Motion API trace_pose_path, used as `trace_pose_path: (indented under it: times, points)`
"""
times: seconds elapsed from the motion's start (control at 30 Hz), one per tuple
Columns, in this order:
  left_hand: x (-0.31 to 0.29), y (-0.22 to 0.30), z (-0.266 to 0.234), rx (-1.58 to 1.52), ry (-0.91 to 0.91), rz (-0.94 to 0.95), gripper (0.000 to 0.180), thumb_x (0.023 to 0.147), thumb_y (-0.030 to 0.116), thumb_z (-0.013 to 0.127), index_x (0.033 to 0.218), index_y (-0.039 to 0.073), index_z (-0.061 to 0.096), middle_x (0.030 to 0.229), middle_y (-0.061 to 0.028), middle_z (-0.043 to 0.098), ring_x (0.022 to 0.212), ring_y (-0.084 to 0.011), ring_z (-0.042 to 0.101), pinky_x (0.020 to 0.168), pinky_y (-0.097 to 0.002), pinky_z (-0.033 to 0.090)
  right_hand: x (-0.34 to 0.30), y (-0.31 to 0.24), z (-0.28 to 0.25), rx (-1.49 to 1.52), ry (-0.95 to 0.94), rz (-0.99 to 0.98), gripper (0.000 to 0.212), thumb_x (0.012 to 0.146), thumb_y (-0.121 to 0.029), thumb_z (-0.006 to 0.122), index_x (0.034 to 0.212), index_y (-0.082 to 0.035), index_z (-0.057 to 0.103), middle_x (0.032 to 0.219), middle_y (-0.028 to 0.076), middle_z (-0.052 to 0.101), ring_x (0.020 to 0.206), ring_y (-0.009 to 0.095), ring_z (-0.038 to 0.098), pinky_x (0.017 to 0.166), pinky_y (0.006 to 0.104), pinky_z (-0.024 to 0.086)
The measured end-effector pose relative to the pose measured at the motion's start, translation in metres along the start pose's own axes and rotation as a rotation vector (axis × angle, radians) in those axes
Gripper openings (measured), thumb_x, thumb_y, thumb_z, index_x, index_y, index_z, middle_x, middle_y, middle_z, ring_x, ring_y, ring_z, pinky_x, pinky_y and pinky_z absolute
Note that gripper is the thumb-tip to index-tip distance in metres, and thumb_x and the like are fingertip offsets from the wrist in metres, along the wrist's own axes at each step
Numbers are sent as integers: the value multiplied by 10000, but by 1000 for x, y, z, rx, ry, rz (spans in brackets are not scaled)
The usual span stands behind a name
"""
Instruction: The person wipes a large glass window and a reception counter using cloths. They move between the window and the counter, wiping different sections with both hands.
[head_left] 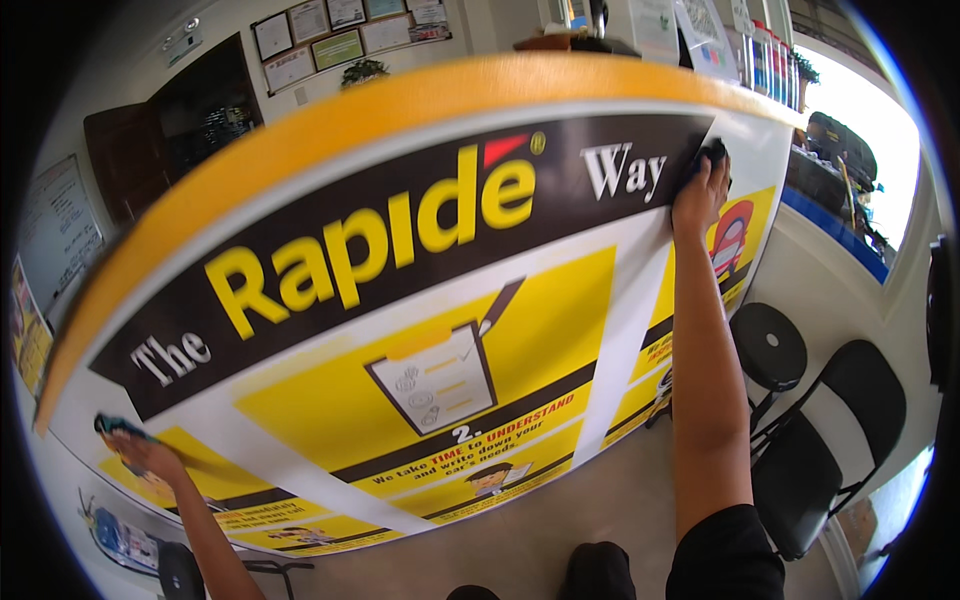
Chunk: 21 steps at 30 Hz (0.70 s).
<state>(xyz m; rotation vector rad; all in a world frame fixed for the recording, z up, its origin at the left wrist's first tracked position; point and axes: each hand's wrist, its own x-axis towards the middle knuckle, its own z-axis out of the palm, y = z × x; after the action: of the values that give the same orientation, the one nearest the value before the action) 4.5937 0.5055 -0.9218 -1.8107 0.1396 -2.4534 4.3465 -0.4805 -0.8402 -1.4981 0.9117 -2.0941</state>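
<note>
A counter with a curved front panel (640,245) fills the middle of the view, printed in yellow, black and white with lettering and drawings. At its upper right, my right hand (702,195) presses a dark cloth (716,152) to the panel near the end of the black banner. My right arm is stretched far out. Over at the lower left, my left hand (148,455) holds a dark teal cloth (112,426) against the panel's left part, below the banner. Both hands are closed on their cloths, and the fingers partly hide them.
A yellow-orange rounded edge (450,80) tops the counter. To the right stand a black stool (768,345) and a black folding chair (810,460). My dark shoe (600,570) is on the grey floor. Framed papers (338,48) hang on the far wall.
</note>
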Motion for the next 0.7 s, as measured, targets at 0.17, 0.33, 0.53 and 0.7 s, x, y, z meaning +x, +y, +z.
trace_pose_path:
  times: [0.17,0.33,0.53,0.7]
  points:
    - [-1,-6,32,-306,-387,-1061,704,1144,495,321,1619,-24,335,1654,-238,383,1524,-400,377,1264,-427,299,58,42,-31,-42,-27,209,571,1104,-361,452,1512,36,503,1566,234,503,1474,382,434,1247,445,304]
    - [-50,-41,-109,-592,-1076,-1783,522,1105,430,467,1314,-13,648,1106,-196,722,982,-308,699,878,-442,574,-133,-66,-104,-169,-680,484,462,1120,-316,462,1380,49,572,1299,291,651,1218,472,594,1047,494,457]
    - [0,119,-343,-809,-2103,-1977,414,1093,343,496,1282,18,670,1168,-151,720,1005,-275,726,879,-458,600,-265,-166,-383,193,-712,1571,421,1153,-349,355,1020,-17,576,729,152,655,573,300,640,572,441,572]
    - [106,123,-442,-1126,-2234,-2422,481,1108,387,475,1395,30,621,1331,-161,698,1182,-332,702,1045,-507,558,-247,-205,-520,-93,-810,1691,493,1143,-407,354,1126,-11,646,873,164,718,734,324,731,724,480,637]
